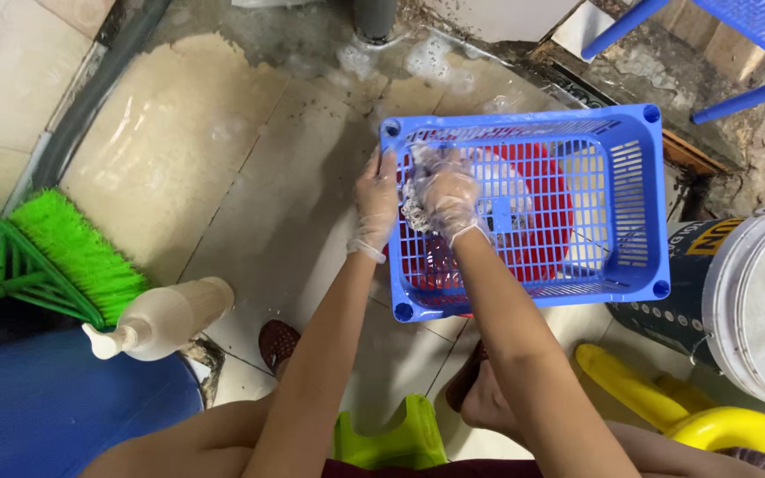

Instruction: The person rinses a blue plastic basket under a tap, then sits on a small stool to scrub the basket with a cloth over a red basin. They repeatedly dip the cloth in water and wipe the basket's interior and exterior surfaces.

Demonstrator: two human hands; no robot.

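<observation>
Wet beige tile floor [223,177] — suds, green broom [73,252], blue chair legs [666,26]

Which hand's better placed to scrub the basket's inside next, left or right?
Right, probably. The right hand is already inside the blue basket, holding a soapy scrubber against the mesh. The left hand grips the basket's near rim from outside, steadying it, so it looks committed to holding.

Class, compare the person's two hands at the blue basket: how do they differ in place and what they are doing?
The left hand grips the blue basket by its outer rim; the right hand reaches inside it. The left holds only the rim; the right presses a foamy scrubber against the mesh. Both wear clear gloves.
</observation>
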